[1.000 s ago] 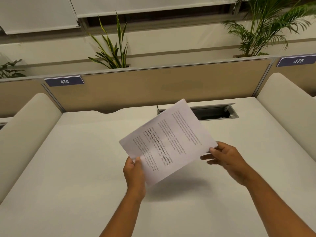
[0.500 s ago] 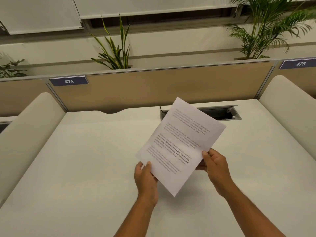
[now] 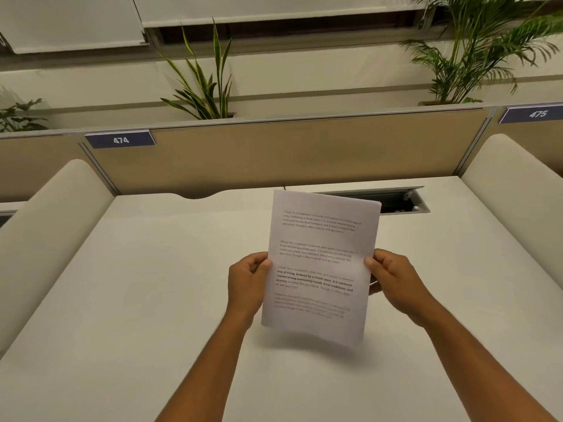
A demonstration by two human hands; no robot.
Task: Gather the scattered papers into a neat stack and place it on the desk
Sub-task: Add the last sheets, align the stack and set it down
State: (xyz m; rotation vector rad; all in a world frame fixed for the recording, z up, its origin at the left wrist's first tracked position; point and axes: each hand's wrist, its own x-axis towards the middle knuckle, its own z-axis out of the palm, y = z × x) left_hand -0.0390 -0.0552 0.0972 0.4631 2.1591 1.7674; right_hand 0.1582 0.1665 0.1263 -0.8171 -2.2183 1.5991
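Note:
A stack of white printed papers [image 3: 320, 263] is held almost upright above the white desk [image 3: 137, 300], its printed side facing me and its bottom edge hanging a little over the desktop. My left hand [image 3: 248, 281] grips the stack's left edge at mid height. My right hand [image 3: 393, 277] grips the right edge, thumb on the front. The sheets' edges look aligned. How many sheets there are cannot be told.
A tan partition [image 3: 289, 153] with labels 474 [image 3: 121, 140] and 475 [image 3: 537, 113] closes the desk's far side. An open cable tray [image 3: 396, 202] sits behind the papers. Rounded cream dividers [image 3: 45, 239] flank the desk left and right. Plants stand behind the partition.
The papers have turned from a slanted, tilted pose to nearly upright and square to me. Both hands have shifted to the stack's left and right edges.

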